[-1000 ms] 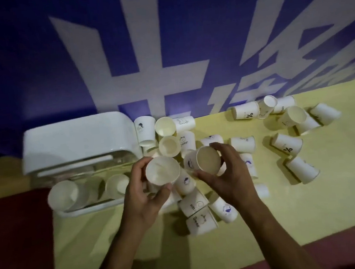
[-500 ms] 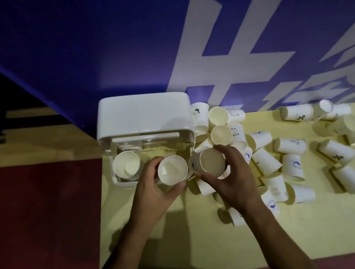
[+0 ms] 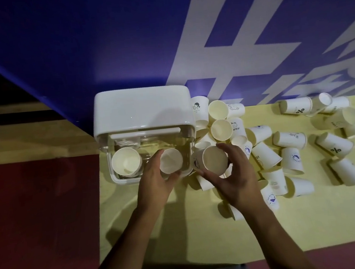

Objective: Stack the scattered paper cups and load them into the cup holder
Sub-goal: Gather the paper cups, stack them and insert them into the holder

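Gripping a paper cup (image 3: 170, 161) mouth-up in the left hand (image 3: 155, 184), fingers curled round its wall, right above the open front of the cup holder (image 3: 143, 107) at the far left corner of the tabletop (image 3: 183, 239). Clasping a second cup (image 3: 212, 160) in the right hand (image 3: 233, 178), thumb and fingers wrapped round its rim, just beside the holder's right wall. Sharing the holder with a stack (image 3: 127, 161) in its left bay. Leaving many loose cups (image 3: 290, 158) tipped over along the far edge and out toward the right edge. Probably loading the right bay now. Doing it well: centring the left cup over the free bay, lowering it straight and upright, loosening the fingers only once seated, then nesting the right cup squarely inside, squeezing lightly to avoid denting the thin-looking paper rim.
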A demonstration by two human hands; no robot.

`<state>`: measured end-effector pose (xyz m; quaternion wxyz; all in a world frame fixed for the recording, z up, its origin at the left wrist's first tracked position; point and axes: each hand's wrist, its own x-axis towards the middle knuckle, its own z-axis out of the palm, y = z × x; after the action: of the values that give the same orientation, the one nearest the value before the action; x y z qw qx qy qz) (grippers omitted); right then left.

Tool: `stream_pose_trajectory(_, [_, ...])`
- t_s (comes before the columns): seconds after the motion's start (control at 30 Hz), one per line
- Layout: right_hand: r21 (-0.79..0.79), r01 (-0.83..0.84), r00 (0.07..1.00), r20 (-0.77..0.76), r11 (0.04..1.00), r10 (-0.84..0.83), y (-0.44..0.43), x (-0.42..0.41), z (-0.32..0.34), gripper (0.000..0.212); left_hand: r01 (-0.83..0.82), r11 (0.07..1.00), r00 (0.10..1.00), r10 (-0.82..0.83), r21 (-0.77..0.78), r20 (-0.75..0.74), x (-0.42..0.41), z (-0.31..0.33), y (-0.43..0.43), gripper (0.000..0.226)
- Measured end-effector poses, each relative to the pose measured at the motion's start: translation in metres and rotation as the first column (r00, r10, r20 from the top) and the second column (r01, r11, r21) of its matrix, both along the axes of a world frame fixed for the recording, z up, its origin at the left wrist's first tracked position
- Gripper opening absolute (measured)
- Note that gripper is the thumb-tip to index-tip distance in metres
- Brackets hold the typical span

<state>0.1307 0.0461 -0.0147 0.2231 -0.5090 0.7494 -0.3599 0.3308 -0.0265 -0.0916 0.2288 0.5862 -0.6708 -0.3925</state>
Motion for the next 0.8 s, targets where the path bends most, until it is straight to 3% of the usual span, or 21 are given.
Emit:
stream_pose_trajectory(0.13, [0.007, -0.024, 1.000, 0.007, 1.000, 0.024, -0.005, 0.006, -0.001, 0.072, 0.019, 0.999, 0.986, -0.024, 0.036, 0.168, -0.003, -0.015, -0.007, 0.082])
stream_pose_trajectory(0.33, [-0.040, -0.144, 0.989, 0.029, 0.989, 0.145, -0.021, 0.028, -0.001, 0.074, 0.062, 0.996, 0.980, -0.074, 0.069, 0.184, -0.001, -0.019, -0.011, 0.085])
stream_pose_trajectory(0.47, [-0.041, -0.232, 0.972, 0.007, 0.972, 0.233, -0.033, 0.042, -0.020, 0.074, 0.063, 0.980, 0.995, -0.076, 0.189, 0.064, 0.003, -0.014, -0.012, 0.084])
stream_pose_trajectory(0.6, [0.012, -0.246, 0.968, -0.050, 0.969, 0.246, -0.044, 0.050, -0.041, 0.075, 0.044, 0.982, 0.995, -0.059, 0.185, 0.078, 0.013, -0.014, -0.010, 0.088])
stream_pose_trajectory(0.8, [0.133, -0.261, 0.963, -0.039, 0.956, 0.268, -0.056, 0.056, -0.062, 0.086, 0.086, 0.975, 0.996, -0.078, 0.207, -0.049, 0.021, -0.014, -0.010, 0.063])
